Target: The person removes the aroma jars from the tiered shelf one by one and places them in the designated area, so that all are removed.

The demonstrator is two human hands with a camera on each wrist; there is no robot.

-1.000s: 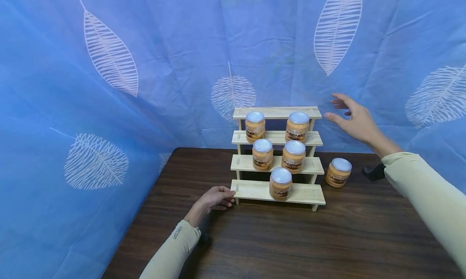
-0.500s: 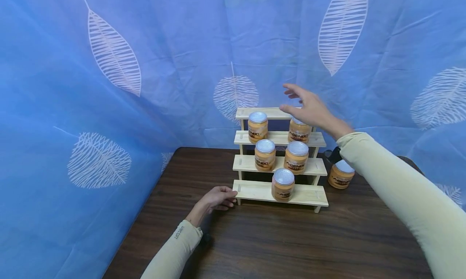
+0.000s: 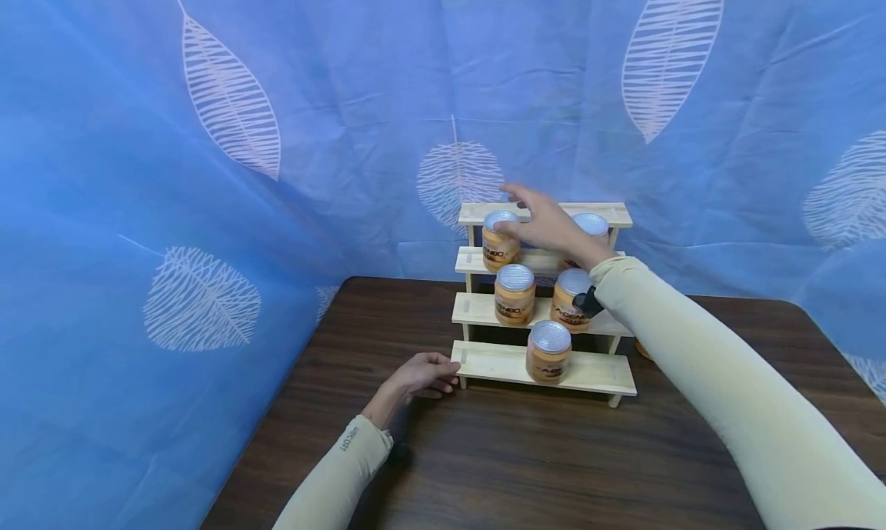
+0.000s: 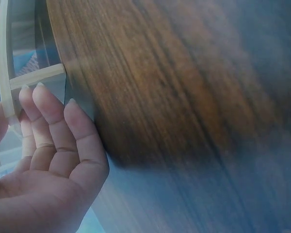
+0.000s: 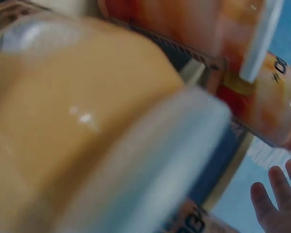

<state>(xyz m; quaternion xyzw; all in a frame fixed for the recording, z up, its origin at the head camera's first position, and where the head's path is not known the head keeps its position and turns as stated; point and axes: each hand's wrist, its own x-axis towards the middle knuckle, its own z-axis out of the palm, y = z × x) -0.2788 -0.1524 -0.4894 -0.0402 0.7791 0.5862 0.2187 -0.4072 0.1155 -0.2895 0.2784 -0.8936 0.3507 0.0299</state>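
Right hand shifted leftward — spread, empty, left hand gripping shelf, brown table, curtain

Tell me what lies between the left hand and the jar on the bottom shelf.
Only a bare stretch of the bottom shelf lies between the left hand and that jar; the head view shows it.

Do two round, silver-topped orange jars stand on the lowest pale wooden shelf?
No, only one silver-topped orange jar stands on that lowest pale wooden shelf.
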